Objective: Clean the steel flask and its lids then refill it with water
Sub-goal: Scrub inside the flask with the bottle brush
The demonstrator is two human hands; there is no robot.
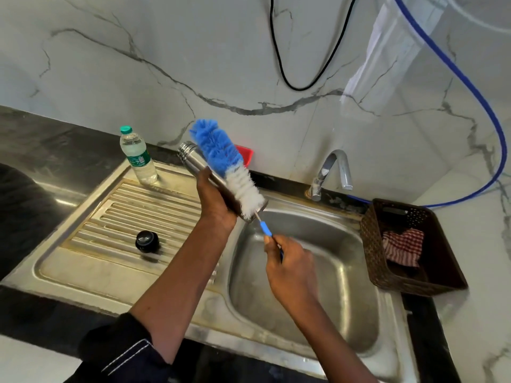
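Note:
My left hand (217, 200) grips the steel flask (193, 158), held tilted over the sink's left edge with its open threaded mouth pointing up and to the left. My right hand (290, 261) pinches the blue handle of a bottle brush (221, 158). Its blue and white bristles lie along the outside of the flask, reaching past the mouth. A black lid (147, 241) sits on the ribbed drainboard (132, 214) to the left.
The steel sink basin (331, 286) lies below my hands, with a chrome tap (331, 172) behind it. A plastic water bottle (137, 157) stands at the back of the drainboard. A brown basket (442, 261) with a checked cloth sits on the right. A red container (246, 154) peeks out behind the brush.

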